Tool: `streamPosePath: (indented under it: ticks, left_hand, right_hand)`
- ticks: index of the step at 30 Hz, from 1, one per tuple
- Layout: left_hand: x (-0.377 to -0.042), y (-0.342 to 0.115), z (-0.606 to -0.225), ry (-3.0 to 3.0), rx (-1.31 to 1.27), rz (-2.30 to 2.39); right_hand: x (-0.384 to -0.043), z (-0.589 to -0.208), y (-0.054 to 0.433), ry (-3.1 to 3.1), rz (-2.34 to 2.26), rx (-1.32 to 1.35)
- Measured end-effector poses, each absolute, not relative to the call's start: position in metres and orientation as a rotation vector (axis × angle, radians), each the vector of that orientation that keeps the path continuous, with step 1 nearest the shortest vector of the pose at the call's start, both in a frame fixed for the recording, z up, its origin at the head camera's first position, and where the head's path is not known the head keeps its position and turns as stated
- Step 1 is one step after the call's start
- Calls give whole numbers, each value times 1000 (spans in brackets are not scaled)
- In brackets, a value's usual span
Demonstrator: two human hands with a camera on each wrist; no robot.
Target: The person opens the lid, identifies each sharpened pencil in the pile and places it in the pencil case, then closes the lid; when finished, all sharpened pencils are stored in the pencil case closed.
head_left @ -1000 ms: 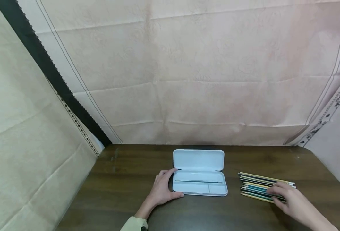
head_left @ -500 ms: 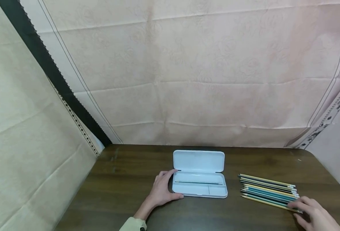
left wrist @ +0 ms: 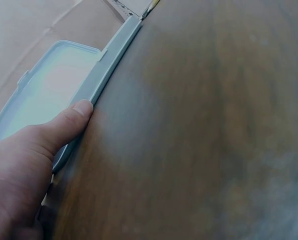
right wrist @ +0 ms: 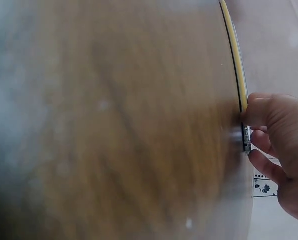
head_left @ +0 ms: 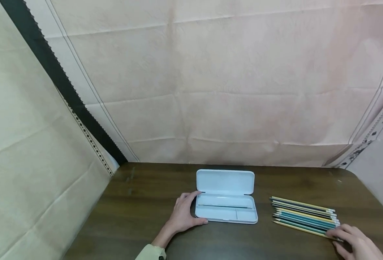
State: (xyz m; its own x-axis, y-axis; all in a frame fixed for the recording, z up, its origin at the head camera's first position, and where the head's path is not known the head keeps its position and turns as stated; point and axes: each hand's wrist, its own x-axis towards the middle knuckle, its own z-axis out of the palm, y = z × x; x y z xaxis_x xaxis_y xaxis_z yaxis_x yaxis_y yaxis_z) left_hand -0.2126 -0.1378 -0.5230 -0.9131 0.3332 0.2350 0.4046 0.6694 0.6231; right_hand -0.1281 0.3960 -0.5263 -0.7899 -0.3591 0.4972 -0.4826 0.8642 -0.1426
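Note:
A light blue pencil case (head_left: 226,196) lies with its lid raised on the table. One pencil (head_left: 225,206) lies in its long compartment; the small compartment at front right has nothing visible in it. My left hand (head_left: 185,213) holds the case's left end, thumb at the front edge and fingers at the back corner. To the right is a row of several pencils (head_left: 303,216) in yellow, black and teal, tips toward the case. My right hand (head_left: 357,240) pinches the eraser end of the nearest yellow pencil (right wrist: 236,55), which still lies beside the others.
The dark wooden table (head_left: 139,202) runs back to a hanging pale cloth (head_left: 230,90). More pale cloth (head_left: 38,144) hangs along the left side, and a white cloth (head_left: 380,169) borders the right edge.
My right hand has moved right and toward me, from over the pencils to the eraser end of the nearest one. My left hand stays on the case.

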Motion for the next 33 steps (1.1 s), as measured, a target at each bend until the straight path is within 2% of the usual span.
streamPosePath:
  ticks: [5, 22, 33]
  left_hand:
    - [-215, -139, -521, -2779, -623, -1064]
    - [-213, -139, -521, -2799, -603, -1070]
    - [-213, -138, -519, -2811, -601, -1061]
  right_hand:
    - [-127, -519, 387, -2594, 324, 598]
    - [-134, -515, 390, -2550, 312, 869]
    - [-133, -516, 388, -2557, 327, 843]
